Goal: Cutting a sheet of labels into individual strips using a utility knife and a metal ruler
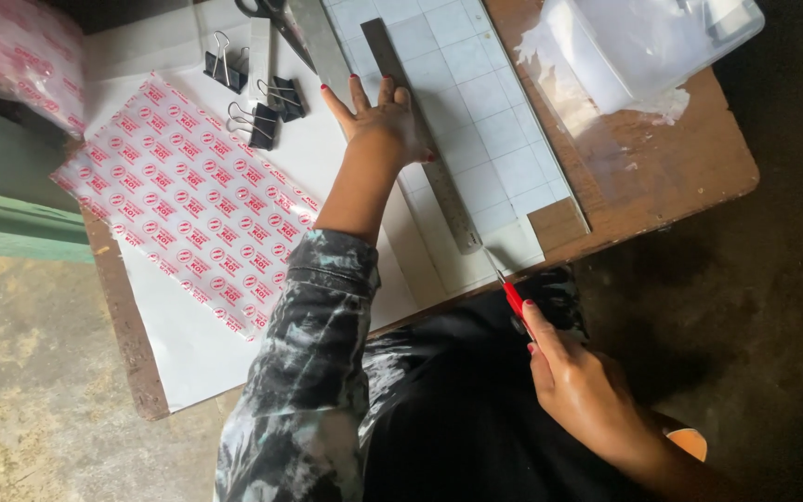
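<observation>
The ruler (425, 149) lies on the gridded mat (490, 130), long axis running from the mat's far edge to its near edge. The left hand (385, 121) presses flat on the ruler, fingers spread. The right hand (578, 381), closed around a red knife (511, 296), sits at the ruler's near end. Left of the ruler lies a clear sheet with red round labels (188, 204).

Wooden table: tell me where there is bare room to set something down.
Bare wood lies between the gridded sheet and the plastic container. Crowded: binder clips by the left hand on the ruler; patterned sheet.
</observation>
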